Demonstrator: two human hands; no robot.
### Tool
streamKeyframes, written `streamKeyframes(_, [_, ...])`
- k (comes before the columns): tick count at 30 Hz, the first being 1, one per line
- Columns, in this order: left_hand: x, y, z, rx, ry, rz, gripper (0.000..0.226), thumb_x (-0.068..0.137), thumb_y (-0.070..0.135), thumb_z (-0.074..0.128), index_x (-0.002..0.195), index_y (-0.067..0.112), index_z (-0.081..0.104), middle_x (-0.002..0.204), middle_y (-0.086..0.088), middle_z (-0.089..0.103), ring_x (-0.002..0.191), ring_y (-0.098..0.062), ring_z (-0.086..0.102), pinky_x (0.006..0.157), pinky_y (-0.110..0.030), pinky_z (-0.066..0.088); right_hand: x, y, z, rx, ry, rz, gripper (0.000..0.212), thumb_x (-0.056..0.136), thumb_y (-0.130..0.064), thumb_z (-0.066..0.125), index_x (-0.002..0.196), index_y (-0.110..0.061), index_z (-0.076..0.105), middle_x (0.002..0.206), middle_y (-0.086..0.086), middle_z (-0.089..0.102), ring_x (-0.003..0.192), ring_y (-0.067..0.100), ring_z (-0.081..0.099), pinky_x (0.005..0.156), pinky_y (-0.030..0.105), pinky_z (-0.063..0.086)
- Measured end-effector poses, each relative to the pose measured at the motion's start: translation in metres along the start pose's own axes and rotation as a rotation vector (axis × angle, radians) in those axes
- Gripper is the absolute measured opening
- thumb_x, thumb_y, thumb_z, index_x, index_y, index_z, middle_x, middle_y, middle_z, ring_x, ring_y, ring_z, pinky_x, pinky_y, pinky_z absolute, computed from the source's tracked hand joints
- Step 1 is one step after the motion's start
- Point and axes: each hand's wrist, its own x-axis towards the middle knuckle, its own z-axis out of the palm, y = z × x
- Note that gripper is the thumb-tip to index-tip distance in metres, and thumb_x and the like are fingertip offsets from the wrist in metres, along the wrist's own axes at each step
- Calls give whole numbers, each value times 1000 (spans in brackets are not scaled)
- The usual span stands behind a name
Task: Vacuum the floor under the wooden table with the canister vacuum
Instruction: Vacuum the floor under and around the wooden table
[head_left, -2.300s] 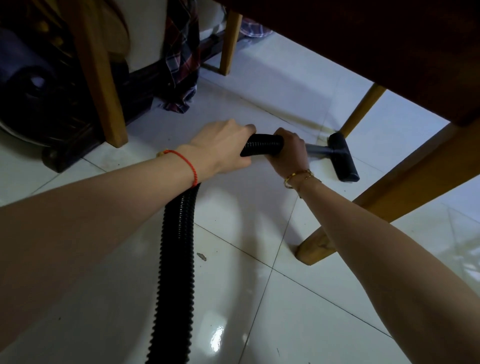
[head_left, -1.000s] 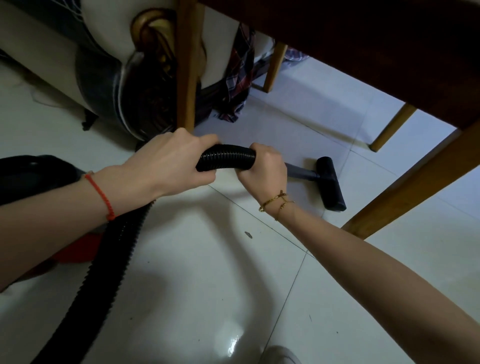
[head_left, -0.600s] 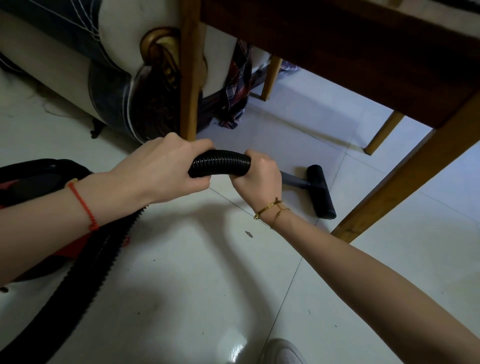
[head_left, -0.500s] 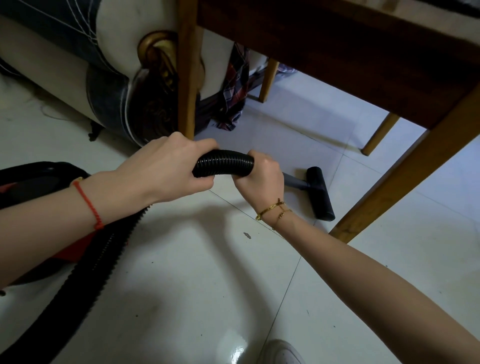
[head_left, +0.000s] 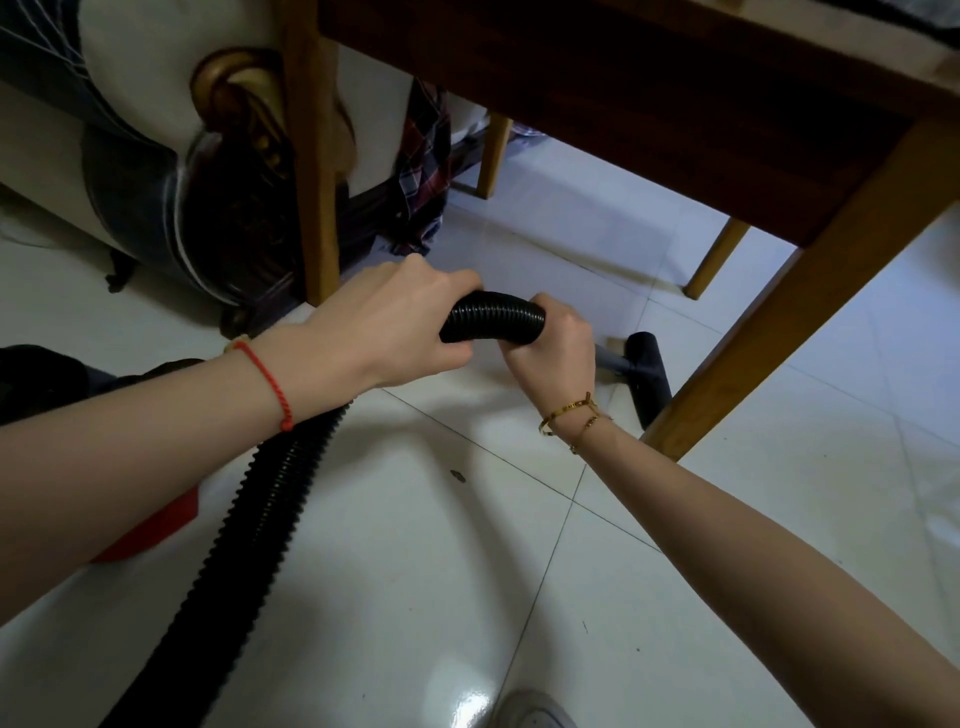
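Gripping the ribbed black hose (head_left: 493, 325), the left hand (head_left: 395, 332) is wrapped round it at centre, and the right hand (head_left: 558, 351) is clenched round it just beside, toward 3 o'clock. The nozzle (head_left: 649, 371) is seen on the white floor (head_left: 415, 571) at about 2 o'clock from the hands, touching or just beside the near table leg (head_left: 769, 332), under the table (head_left: 675, 93). The hose is trailed toward 7 o'clock, past the red canister (head_left: 150, 525) at 9 o'clock.

Both forearms extended forward and down. Left hand (head_left: 395, 327) and right hand (head_left: 558, 353) closed in a grip, knuckles up, set close together.
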Motion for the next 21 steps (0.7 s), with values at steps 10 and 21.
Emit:
streamKeyframes(10, [61, 19, 41, -9, -45, 31, 34, 83, 31, 60, 115, 19, 56, 83, -7, 63, 73, -30, 62, 62, -39, 52, 31, 60, 2, -51, 6, 68, 16, 78, -19, 66, 71, -15, 51, 67, -3, 52, 65, 17, 47, 61, 25, 37])
streamKeyframes(21, [124, 29, 89, 3, -86, -9, 33, 85, 26, 58, 116, 16, 54, 90, -11, 61, 77, -33, 60, 59, -33, 39, 70, 127, 24, -134, -2, 157, 13, 81, -20, 61, 81, -8, 55, 83, 9, 62, 87, 29, 52, 67, 27, 24])
